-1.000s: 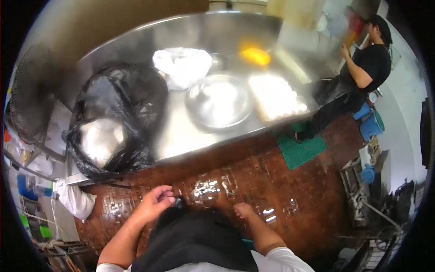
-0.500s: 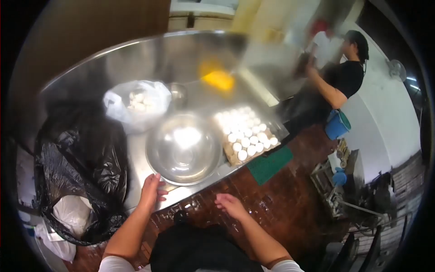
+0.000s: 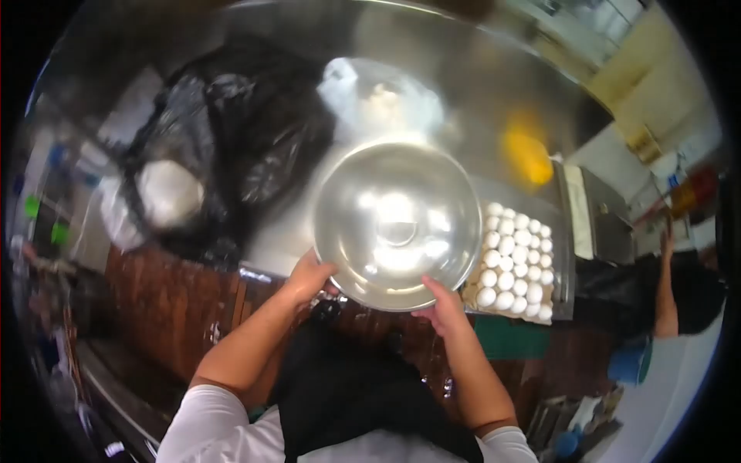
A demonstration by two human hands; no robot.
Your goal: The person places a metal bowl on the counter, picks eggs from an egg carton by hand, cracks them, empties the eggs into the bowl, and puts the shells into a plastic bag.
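A large shiny metal mixing bowl [image 3: 370, 193] is right in front of me at the counter's front edge, with nothing visible inside. My left hand [image 3: 310, 279] grips its near left rim. On the near right rim, my right hand [image 3: 443, 305] is closed, with the thumb over the edge and the fingers beneath. Just right of the bowl, a cardboard tray holds several rows of white eggs [image 3: 519, 258]. Behind the bowl sits a white plastic bag [image 3: 347, 92] with pale lumps inside that I cannot identify.
Black plastic bags [image 3: 270, 131] cover the counter's left part, with a white bundle [image 3: 170, 191] among them. A blurred yellow object [image 3: 528, 154] lies back right. Beyond the eggs, a co-worker's arm [image 3: 666, 285] shows near a blue bucket [image 3: 631, 361]. The brown floor [image 3: 170, 293] looks wet.
Both my hands, apart from the bowl before, have taken hold of its near rim. My view has turned left, so the counter's things appear shifted to the right.
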